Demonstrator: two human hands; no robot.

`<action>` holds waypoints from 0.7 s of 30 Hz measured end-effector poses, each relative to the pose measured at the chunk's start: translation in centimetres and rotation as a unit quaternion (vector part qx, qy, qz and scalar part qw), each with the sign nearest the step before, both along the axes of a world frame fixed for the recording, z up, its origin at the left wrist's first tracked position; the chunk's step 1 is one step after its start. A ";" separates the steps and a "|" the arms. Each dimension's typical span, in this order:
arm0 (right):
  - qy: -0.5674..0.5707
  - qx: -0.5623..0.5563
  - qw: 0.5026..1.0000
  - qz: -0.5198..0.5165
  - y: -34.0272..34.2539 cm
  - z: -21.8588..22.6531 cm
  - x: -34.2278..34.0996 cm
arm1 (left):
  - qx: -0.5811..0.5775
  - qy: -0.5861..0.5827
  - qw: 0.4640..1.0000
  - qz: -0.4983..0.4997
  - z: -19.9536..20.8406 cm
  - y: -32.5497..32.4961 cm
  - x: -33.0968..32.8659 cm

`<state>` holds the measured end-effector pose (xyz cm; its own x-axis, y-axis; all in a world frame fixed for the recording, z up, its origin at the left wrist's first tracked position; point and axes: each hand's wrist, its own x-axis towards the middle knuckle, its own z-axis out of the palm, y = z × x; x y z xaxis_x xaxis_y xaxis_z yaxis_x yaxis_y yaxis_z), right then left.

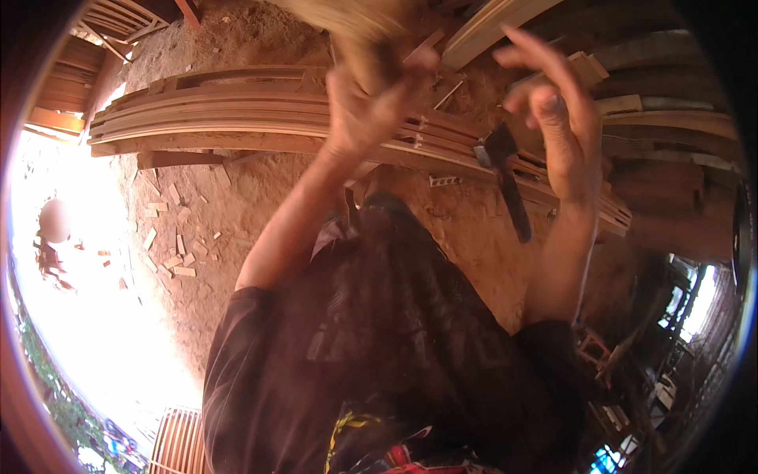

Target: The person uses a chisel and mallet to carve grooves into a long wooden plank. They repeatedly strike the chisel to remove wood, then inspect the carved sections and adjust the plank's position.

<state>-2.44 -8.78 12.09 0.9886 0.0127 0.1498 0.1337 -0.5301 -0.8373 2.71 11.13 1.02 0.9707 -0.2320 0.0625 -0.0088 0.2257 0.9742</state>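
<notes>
My left hand (365, 110) is closed round the near end of a pale wooden piece (355, 20), which stretches up past the top of the view. Motion smears that piece, so its exact shape is unclear. To the right, my right hand (562, 126) is raised with its fingers apart and nothing in it. Below and left of this hand, a dark hammer-like tool (509, 182) rests on the stacked boards, its handle pointing toward me. Whether its head is a hammer's or a hatchet's I cannot tell.
Long planed boards (213, 118) lie stacked across the ground in front of me. Another board (501, 28) slants at the far right, near more timber (663, 118). Small wood offcuts (178, 261) litter the dirt on the left. A slatted wooden frame (175, 442) stands at lower left.
</notes>
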 end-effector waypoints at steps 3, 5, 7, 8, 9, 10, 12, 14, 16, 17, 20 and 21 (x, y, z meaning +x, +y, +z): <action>0.145 -0.067 0.966 -0.202 -6.4 -7.9 -6.6 | -0.106 0.002 0.994 0.002 -0.6 1.8 1.9; 0.154 -0.225 0.944 -0.186 -10.0 -13.7 -12.1 | -0.184 0.014 0.983 -0.024 -0.2 2.3 2.2; 0.128 -0.298 0.932 -0.162 -10.7 -16.2 -15.2 | -0.209 0.043 0.977 -0.025 0.7 1.9 1.5; 0.140 -0.290 0.930 -0.176 -10.4 -16.6 -16.1 | -0.186 0.044 0.981 -0.030 0.3 1.5 1.3; 0.153 -0.283 0.928 -0.189 -10.3 -17.0 -16.7 | -0.162 0.046 0.985 -0.034 -0.6 1.1 1.0; 0.160 -0.286 0.924 -0.198 -10.4 -17.6 -16.9 | -0.139 0.047 0.988 -0.039 -1.4 0.8 0.7; 0.176 -0.293 0.915 -0.215 -10.7 -18.6 -16.6 | -0.121 0.039 0.991 -0.035 -2.8 0.1 0.3; 0.193 -0.288 0.910 -0.227 -10.6 -18.6 -15.9 | -0.135 0.027 0.990 -0.019 -3.5 -0.2 0.4; 0.210 -0.267 0.918 -0.205 -10.9 -18.9 -15.4 | -0.180 0.012 0.983 0.009 -3.8 0.0 0.6; 0.218 -0.249 0.927 -0.178 -11.5 -18.9 -15.1 | -0.181 0.020 0.983 0.022 -4.1 0.3 0.7; 0.381 0.000 0.912 -0.154 -10.9 -17.6 -13.1 | -0.126 0.018 0.990 0.067 -4.5 1.4 0.7; 0.452 0.114 0.871 -0.153 -10.4 -16.7 -12.5 | -0.070 0.007 0.994 0.083 -4.1 1.5 0.2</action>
